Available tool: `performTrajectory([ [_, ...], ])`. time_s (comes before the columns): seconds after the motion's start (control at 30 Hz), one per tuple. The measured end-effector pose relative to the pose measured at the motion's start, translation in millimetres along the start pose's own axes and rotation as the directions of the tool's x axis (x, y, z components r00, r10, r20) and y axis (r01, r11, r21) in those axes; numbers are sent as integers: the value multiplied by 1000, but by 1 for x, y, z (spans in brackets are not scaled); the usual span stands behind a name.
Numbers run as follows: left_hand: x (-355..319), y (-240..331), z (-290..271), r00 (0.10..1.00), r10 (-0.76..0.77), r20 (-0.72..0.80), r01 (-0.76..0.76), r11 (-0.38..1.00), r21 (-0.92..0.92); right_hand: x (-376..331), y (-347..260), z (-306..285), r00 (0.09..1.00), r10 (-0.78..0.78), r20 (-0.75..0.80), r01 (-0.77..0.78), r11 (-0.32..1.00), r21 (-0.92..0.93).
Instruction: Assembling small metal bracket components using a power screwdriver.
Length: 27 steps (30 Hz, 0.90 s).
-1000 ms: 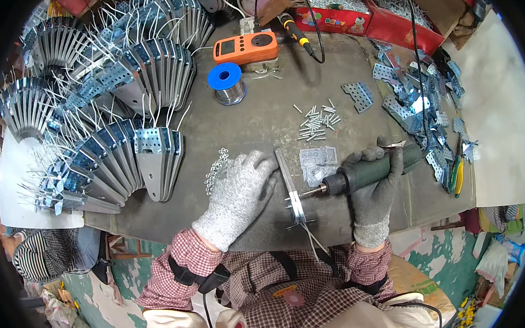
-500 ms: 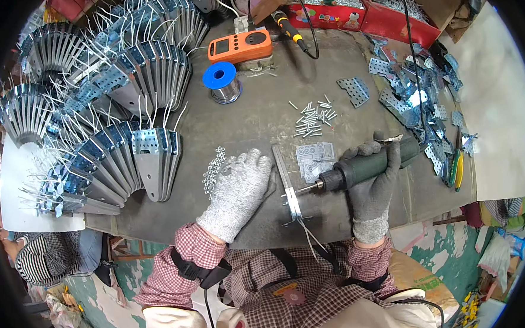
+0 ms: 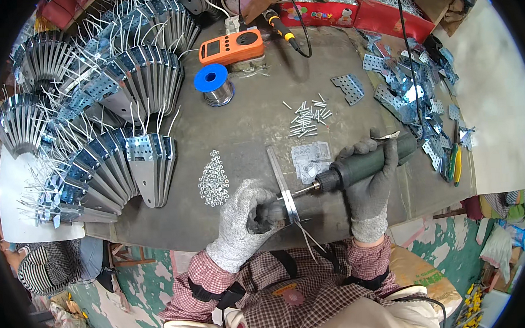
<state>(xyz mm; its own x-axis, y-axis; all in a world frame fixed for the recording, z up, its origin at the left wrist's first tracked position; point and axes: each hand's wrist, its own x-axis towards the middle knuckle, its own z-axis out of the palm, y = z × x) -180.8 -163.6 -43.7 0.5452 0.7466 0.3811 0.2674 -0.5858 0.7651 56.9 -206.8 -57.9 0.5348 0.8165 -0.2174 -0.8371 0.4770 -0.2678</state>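
Firmly, gloved right fingers (image 3: 364, 147) wrapped around cylindrical driver (image 3: 361, 170), speckled-knit left fingers (image 3: 271, 213) curled beside slim metal strip (image 3: 277, 170), hold unclear

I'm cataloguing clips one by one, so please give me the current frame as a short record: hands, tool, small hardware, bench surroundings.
Left hand: gloved, fingers curled beside the metal strip assembly
Right hand: gloved, gripping the power screwdriver
Tool: dark green power screwdriver, bit pointing at the assembly
Small hardware: piles of nuts and screws
Far side: solder wire spool, orange meter
Right side: perforated metal plates
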Motion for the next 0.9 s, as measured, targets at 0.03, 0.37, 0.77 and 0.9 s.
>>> performTrajectory([
  [0.03,-2,-3,-1,1000,22,6,-22,999,27,0,1,0,1000,3,0,-3,1000,-1],
  [0.37,-8,-12,4,990,139,24,-141,969,205,0,1,-1,999,21,-45,-22,1000,-9],
  [0.77,-3,4,-8,999,52,9,-52,998,-42,-11,2,11,993,-44,-111,25,986,-165],
  [0.9,-3,-7,-7,975,219,29,-219,947,233,-5,7,8,992,-56,-110,40,988,-148],
])
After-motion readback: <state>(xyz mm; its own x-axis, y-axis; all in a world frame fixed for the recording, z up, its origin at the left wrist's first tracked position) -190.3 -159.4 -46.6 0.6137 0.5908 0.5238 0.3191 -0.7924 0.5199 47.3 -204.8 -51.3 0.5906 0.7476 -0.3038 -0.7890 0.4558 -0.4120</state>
